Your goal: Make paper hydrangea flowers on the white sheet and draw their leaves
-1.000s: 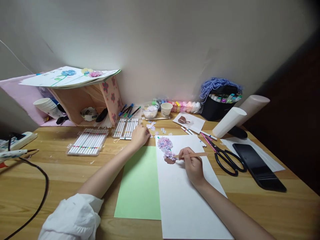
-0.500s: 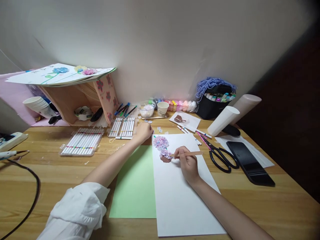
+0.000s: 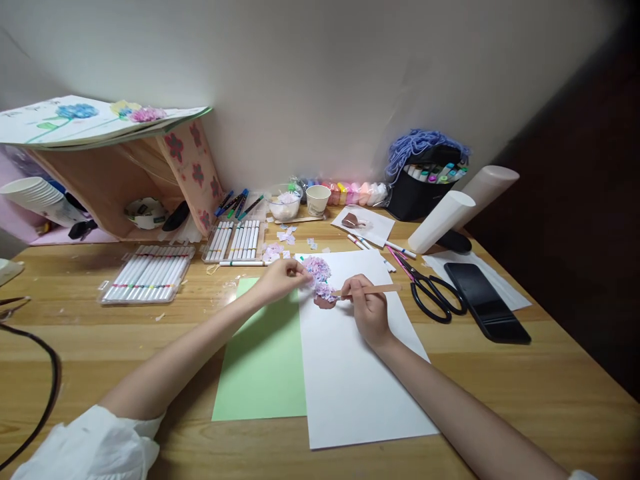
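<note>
Fingers of the left hand [image 3: 281, 279] press together, any catch too small to tell, beside 2 built-up lilac paper-scrap clusters [image 3: 318, 269], as the right hand [image 3: 369, 309] pinches a wooden craft stick [image 3: 384, 289], with loose scraps [image 3: 273, 251] beyond the left fingers and the white sheet [image 3: 350, 387] bare below the right.

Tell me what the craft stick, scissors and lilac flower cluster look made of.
Craft stick: probably wood, matte, from its plain tan strip. Scissors: smooth black handles, perhaps plastic or coated metal, slightly shiny; slim blades suggest metal. Lilac flower cluster: seemingly matte paper, given its ruffled layers of small scraps; tissue is possible.
</note>
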The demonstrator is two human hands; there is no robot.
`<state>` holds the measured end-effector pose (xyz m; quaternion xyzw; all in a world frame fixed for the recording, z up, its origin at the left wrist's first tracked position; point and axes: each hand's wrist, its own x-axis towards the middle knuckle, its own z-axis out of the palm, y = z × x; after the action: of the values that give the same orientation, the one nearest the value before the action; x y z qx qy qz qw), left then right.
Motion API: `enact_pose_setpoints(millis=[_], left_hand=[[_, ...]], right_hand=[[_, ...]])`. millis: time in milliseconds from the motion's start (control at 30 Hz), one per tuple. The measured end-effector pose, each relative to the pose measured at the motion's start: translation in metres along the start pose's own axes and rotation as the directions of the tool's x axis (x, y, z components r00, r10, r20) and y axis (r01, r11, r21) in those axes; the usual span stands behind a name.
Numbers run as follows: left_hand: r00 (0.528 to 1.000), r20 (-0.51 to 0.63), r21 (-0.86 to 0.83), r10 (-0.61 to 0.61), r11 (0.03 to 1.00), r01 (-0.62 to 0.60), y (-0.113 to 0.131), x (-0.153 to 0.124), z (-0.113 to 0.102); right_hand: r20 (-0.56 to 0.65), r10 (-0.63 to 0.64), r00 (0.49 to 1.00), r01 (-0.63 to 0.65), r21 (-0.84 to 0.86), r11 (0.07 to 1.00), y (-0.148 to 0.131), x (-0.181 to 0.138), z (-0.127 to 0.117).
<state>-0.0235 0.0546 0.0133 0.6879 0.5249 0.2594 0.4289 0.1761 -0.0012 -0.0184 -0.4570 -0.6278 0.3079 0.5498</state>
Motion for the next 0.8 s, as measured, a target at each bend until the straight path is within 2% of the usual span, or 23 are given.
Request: enact_pose_setpoints(millis=[100,200,400,800], left_hand=[[0.996,0.084,-0.039,0.007,0.999,-0.004,0.001,-0.014,0.017],[0.997,0.059,0.081,0.047,0.995,-0.052,0.005,-0.021,0.026],[0.991,-0.032,0.240,0.131,0.963,-0.120,0.007,-0.024,0.025],[0.990,-0.053,0.236,0.127,0.965,-0.111,0.008,-0.023,0.030]], right_hand=[[0.027,0.002,1.000,-0.002,0.000,1.000,0.000,0.000,0.000],[0.079,-0.004,0.997,0.006,-0.018,1.000,0.000,0.000,-0.001],[0.179,-0.025,0.983,0.036,-0.057,0.998,-0.003,0.002,0.000],[0.201,0.006,0.980,0.024,-0.147,0.989,-0.005,0.004,0.002]])
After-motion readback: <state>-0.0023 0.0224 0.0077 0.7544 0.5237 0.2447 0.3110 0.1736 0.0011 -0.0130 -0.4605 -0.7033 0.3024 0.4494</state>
